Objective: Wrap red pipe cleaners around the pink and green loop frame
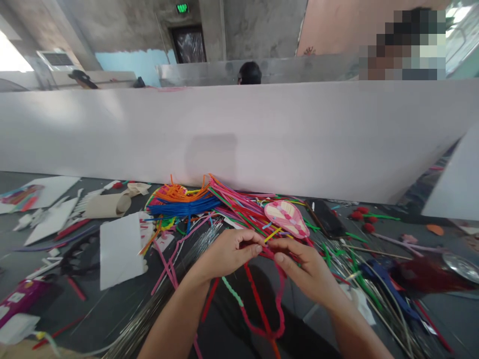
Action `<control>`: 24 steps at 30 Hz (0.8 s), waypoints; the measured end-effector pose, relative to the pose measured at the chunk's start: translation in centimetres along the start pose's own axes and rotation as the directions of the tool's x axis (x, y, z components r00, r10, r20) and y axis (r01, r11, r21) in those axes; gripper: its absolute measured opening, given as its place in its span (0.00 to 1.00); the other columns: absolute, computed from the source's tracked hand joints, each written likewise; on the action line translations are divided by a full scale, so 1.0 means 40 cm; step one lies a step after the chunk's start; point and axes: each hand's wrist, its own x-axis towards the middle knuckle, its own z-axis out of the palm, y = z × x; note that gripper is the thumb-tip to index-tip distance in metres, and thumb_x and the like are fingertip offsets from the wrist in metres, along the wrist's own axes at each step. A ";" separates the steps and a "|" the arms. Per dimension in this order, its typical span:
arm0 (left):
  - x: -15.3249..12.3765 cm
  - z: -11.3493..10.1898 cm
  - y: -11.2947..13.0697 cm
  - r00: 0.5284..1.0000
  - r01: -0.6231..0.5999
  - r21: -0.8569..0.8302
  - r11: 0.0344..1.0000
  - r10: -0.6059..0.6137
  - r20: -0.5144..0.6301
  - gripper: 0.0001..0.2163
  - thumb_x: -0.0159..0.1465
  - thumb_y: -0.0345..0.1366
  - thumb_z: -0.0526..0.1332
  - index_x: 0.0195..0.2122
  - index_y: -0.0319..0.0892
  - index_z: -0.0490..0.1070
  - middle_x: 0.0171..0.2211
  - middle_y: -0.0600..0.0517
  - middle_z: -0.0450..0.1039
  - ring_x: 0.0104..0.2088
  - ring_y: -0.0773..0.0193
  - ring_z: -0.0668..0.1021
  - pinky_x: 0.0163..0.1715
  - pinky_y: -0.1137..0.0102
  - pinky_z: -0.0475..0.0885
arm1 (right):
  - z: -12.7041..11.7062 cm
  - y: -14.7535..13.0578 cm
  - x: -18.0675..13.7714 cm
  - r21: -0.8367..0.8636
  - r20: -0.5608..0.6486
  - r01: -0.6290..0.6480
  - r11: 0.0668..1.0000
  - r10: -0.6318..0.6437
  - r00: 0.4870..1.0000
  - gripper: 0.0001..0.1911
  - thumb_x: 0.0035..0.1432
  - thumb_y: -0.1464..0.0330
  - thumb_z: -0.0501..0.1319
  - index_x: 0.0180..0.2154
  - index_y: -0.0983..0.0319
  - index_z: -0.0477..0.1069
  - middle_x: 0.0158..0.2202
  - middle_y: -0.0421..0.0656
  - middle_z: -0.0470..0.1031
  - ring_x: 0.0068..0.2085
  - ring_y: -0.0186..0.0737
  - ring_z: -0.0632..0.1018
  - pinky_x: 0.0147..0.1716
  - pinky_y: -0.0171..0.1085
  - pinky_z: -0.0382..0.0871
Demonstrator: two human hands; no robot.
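A pink pipe cleaner (280,299) bends in a loop below my hands, with a mint-green stretch (233,291) on its left side. My right hand (304,264) pinches its upper end. My left hand (236,252) has thumb and forefinger pressed together close to the right fingertips, on the same pipe cleaner as far as I can see. A short yellow piece (273,235) sticks up between the fingertips. Across the loop runs a red pipe cleaner (258,298). Just beyond my hands lies a pink and cream striped oval piece (287,218).
Bundles of blue (183,206), orange and pink pipe cleaners lie along a white partition (224,139). Thin metal wires (149,304) spread at left beside a white card (120,251). A dark phone (327,218), blue-handled tool (391,289) and red cylinder (422,275) are at right. People are beyond the partition.
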 end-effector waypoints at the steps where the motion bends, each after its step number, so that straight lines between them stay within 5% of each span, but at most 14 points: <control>1: 0.000 0.003 0.001 1.000 0.009 0.004 1.000 -0.009 -0.007 0.10 0.61 0.39 0.57 0.36 0.39 0.75 0.28 0.53 0.73 0.28 0.67 0.71 0.29 0.75 0.64 | 0.003 -0.008 -0.003 -0.031 -0.010 -0.001 1.000 0.001 1.000 0.14 0.58 0.62 0.58 0.43 0.60 0.73 0.40 0.46 0.78 0.39 0.42 0.77 0.39 0.38 0.72; 11: -0.002 -0.038 -0.010 0.998 -0.033 0.085 0.996 0.028 0.065 0.15 0.65 0.42 0.50 0.41 0.42 0.74 0.36 0.50 0.76 0.38 0.63 0.75 0.38 0.74 0.66 | -0.010 -0.013 -0.003 -0.010 -0.020 -0.110 0.994 0.110 0.994 0.12 0.59 0.63 0.57 0.42 0.60 0.72 0.36 0.42 0.78 0.37 0.39 0.78 0.37 0.34 0.71; 15: -0.004 -0.051 -0.021 0.994 0.009 0.112 0.994 -0.021 0.107 0.12 0.61 0.40 0.56 0.41 0.41 0.73 0.35 0.52 0.76 0.34 0.64 0.75 0.34 0.75 0.66 | -0.024 -0.009 0.002 -0.026 -0.013 -0.096 0.995 0.096 0.995 0.11 0.59 0.64 0.56 0.40 0.61 0.72 0.32 0.41 0.77 0.33 0.37 0.77 0.34 0.33 0.70; 24: -0.006 0.020 0.023 1.000 -0.008 0.207 0.978 0.007 0.005 0.12 0.60 0.33 0.55 0.43 0.44 0.73 0.36 0.55 0.77 0.36 0.65 0.76 0.36 0.75 0.66 | -0.004 -0.003 0.003 -0.166 -0.063 0.025 0.986 -0.036 0.997 0.12 0.59 0.66 0.57 0.44 0.59 0.72 0.41 0.43 0.77 0.41 0.41 0.77 0.41 0.36 0.70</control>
